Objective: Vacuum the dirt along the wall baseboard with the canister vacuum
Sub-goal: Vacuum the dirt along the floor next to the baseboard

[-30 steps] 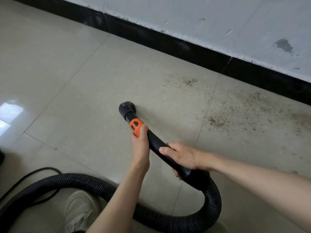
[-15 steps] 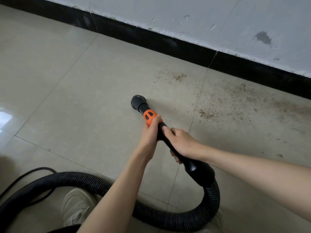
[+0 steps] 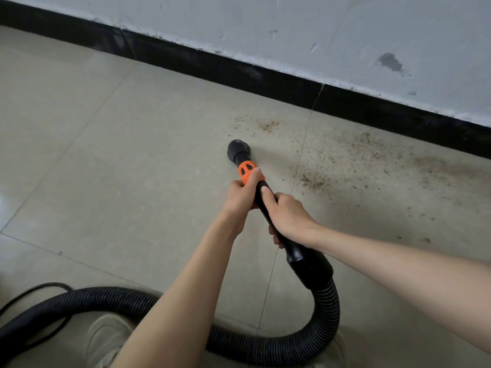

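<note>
Black nozzle [image 3: 238, 151] near dirt [image 3: 313, 180] below baseboard [image 3: 265, 75]; left hand [image 3: 240, 199] gripping orange collar [image 3: 249, 174], right hand [image 3: 288, 217] gripping wand [image 3: 265, 205], for steady aim.

No legible text, labels or nos. anywhere in view.

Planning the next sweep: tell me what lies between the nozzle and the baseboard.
Head view: bare tile, then a small dirt patch between nozzle and baseboard.
</note>
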The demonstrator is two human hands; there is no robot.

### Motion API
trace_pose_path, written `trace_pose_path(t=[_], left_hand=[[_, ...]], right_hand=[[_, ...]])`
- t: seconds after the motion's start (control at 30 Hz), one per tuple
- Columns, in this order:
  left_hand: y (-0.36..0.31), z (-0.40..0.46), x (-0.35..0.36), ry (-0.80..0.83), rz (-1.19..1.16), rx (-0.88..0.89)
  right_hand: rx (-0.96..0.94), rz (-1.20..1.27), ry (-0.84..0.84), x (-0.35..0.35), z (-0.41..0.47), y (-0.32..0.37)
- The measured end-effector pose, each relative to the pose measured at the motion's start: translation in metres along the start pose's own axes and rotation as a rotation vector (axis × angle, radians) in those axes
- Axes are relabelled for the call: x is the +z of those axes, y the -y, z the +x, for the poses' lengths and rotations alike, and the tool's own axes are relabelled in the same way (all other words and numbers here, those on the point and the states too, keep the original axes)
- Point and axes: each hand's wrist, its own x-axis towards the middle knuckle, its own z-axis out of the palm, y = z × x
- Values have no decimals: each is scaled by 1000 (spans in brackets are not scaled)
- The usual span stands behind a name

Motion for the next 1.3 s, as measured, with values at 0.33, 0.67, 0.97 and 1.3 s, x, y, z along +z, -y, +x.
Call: trace_pose_path(t=[0.33, 0.67, 0.97, 1.3], left_hand=[[20, -19, -35, -251, -236, 49], [11, -18, -42, 1, -244, -83], [-15, -5, -47, -84, -239, -204], [-23, -4, -25, -72, -61, -179]], right_hand=[[16, 35, 378, 4, 1, 20], [88, -35, 375, -5, 1, 29], [104, 88, 344, -4, -12, 23], [35, -2, -13, 15, -22, 12]])
